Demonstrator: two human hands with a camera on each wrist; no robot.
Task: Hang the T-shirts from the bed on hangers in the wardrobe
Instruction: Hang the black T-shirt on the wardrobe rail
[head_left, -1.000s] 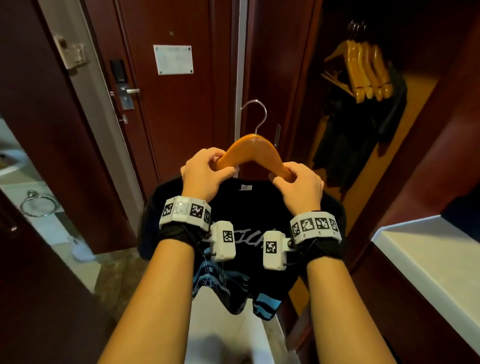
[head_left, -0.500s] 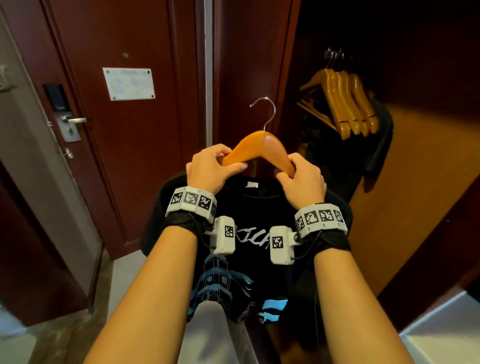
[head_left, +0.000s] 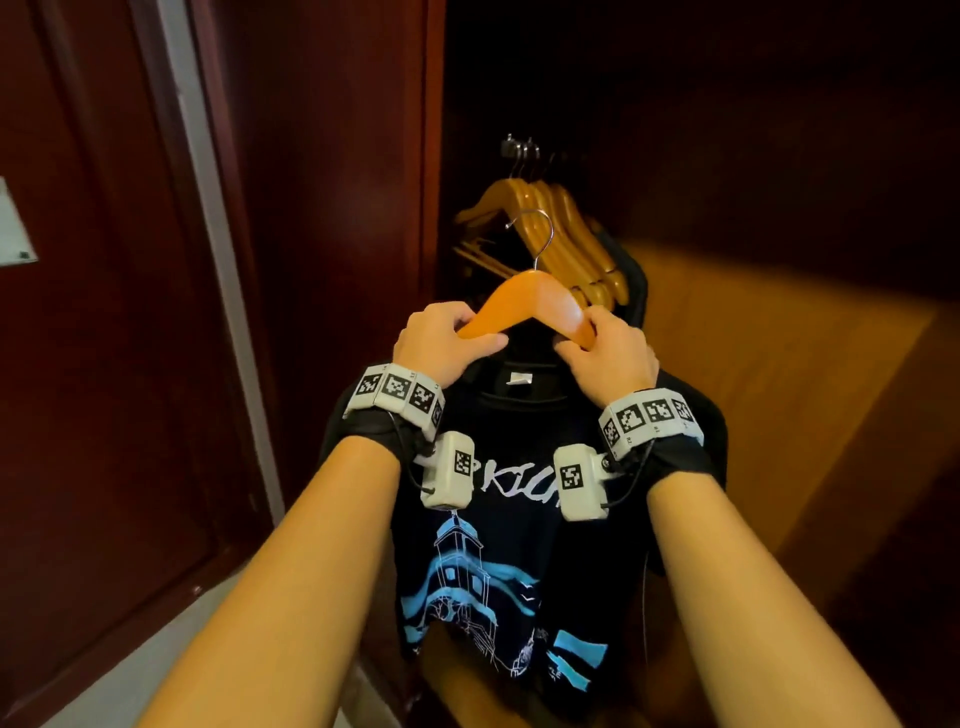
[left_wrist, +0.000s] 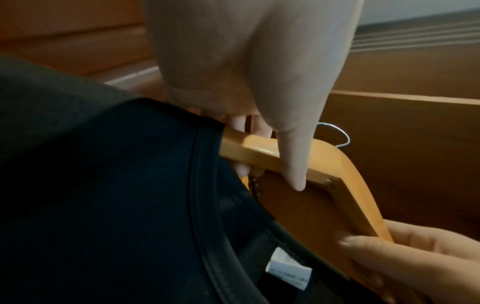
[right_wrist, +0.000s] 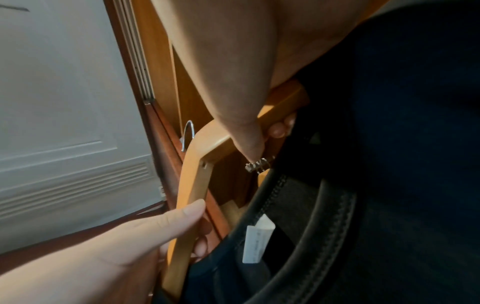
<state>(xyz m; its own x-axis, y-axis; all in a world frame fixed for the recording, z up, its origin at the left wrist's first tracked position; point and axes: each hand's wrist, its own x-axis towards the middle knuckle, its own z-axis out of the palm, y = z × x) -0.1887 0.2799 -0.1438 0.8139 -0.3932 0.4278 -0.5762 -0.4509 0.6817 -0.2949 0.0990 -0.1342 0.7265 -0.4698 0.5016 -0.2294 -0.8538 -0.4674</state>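
Observation:
A black T-shirt (head_left: 519, 551) with a blue and white print hangs on a wooden hanger (head_left: 530, 299) with a metal hook (head_left: 540, 228). My left hand (head_left: 441, 340) grips the hanger's left arm (left_wrist: 259, 152), thumb in front. My right hand (head_left: 605, 351) grips its right arm (right_wrist: 283, 102). I hold the hanger in front of the open wardrobe (head_left: 727, 156), below several wooden hangers (head_left: 566, 234) on the rail. The shirt's collar and white label (left_wrist: 288, 271) show in both wrist views.
A dark garment (head_left: 631, 280) hangs under the wardrobe's hangers. The wardrobe's left side panel (head_left: 436, 156) stands just left of the held hanger. A dark red door (head_left: 104, 312) with a grey frame fills the left. The wardrobe's lit wooden wall (head_left: 779, 389) lies to the right.
My view has swung right from the room door to the wardrobe. Both hands keep their grip, and the hanger with the shirt now sits before the wardrobe's hangers.

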